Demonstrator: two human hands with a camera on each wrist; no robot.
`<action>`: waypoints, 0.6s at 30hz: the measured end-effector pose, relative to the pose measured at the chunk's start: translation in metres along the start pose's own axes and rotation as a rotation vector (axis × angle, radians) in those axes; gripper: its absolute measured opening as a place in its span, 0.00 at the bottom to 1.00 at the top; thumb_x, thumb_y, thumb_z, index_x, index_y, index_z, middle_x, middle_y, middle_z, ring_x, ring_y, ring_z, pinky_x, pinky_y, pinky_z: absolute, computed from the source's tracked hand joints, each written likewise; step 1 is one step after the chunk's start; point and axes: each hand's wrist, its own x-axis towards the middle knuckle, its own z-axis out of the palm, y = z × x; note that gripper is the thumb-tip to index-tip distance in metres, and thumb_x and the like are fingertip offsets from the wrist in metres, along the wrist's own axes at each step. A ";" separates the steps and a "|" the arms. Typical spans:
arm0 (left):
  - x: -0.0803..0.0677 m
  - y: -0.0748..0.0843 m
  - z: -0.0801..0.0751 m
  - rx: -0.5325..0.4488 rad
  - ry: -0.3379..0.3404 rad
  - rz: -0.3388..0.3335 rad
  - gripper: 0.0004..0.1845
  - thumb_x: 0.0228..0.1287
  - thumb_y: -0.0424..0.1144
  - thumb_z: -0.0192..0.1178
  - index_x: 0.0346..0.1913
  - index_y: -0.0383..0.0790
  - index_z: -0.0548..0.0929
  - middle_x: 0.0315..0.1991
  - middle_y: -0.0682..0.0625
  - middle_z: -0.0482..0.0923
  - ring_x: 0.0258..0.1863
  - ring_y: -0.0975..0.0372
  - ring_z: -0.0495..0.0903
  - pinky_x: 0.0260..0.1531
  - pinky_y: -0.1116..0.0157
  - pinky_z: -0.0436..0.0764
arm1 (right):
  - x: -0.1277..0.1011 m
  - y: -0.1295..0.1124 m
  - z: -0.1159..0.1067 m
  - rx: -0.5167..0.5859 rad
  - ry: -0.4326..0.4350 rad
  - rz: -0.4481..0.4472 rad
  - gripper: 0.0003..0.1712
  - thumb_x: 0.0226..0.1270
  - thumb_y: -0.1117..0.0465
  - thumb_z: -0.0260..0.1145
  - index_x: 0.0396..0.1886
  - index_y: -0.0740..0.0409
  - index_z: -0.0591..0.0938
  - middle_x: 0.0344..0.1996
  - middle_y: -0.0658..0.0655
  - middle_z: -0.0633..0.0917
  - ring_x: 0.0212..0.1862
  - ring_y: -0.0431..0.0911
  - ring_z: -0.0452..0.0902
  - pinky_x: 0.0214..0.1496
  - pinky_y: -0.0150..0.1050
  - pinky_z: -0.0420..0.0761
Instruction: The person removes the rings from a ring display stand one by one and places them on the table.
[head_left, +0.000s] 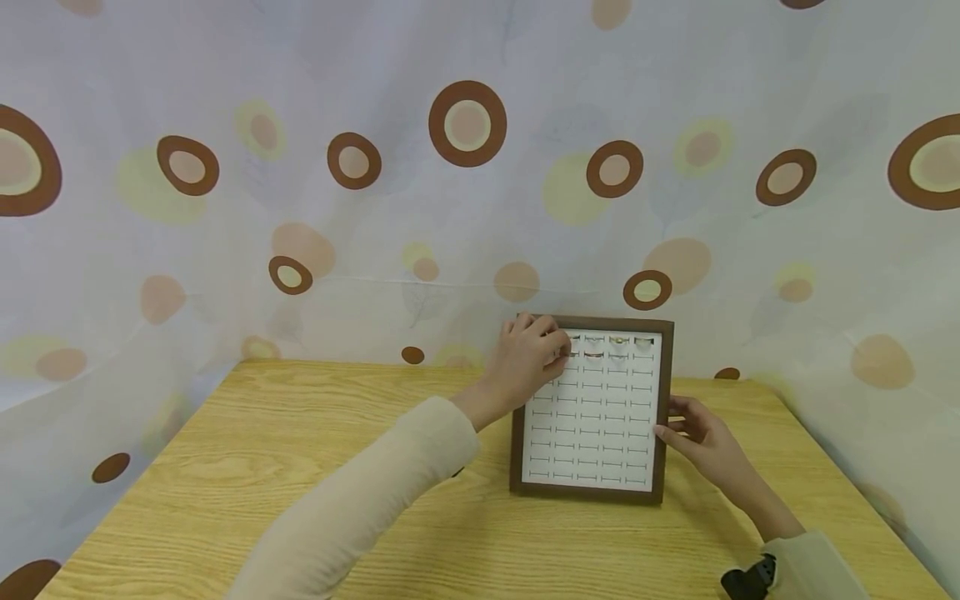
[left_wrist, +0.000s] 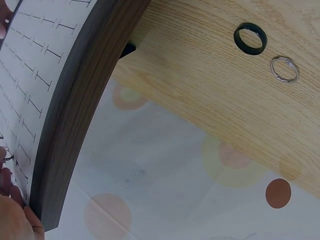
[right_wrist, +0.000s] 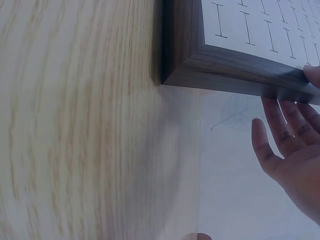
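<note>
A ring tray [head_left: 663, 400] with a brown wooden frame and a white slotted insert stands tilted on the wooden table [head_left: 300, 433]. A few rings [head_left: 618, 341] sit in its top rows. My left hand [head_left: 558, 354] is at the tray's upper left, fingertips pinching a small ring at the second row. In the left wrist view that ring [left_wrist: 5, 157] shows by my fingertips at the insert. My right hand [head_left: 671, 429] holds the frame's right edge. In the right wrist view its fingers [right_wrist: 280, 130] lie behind the frame [right_wrist: 225, 70], thumb on the front.
A black ring [left_wrist: 250, 38] and a silver ring [left_wrist: 284, 68] lie loose on the table left of the tray. A pale curtain [head_left: 465, 208] with brown circles hangs behind and around the table. A wrist camera [head_left: 746, 579] shows at lower right.
</note>
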 end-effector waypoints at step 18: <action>-0.001 0.001 -0.014 -0.121 -0.040 0.018 0.01 0.58 0.41 0.61 0.31 0.50 0.80 0.34 0.56 0.74 0.38 0.60 0.70 0.37 0.64 0.67 | -0.001 -0.002 0.000 -0.015 0.014 -0.005 0.26 0.64 0.63 0.59 0.59 0.69 0.66 0.45 0.44 0.74 0.43 0.27 0.72 0.40 0.26 0.77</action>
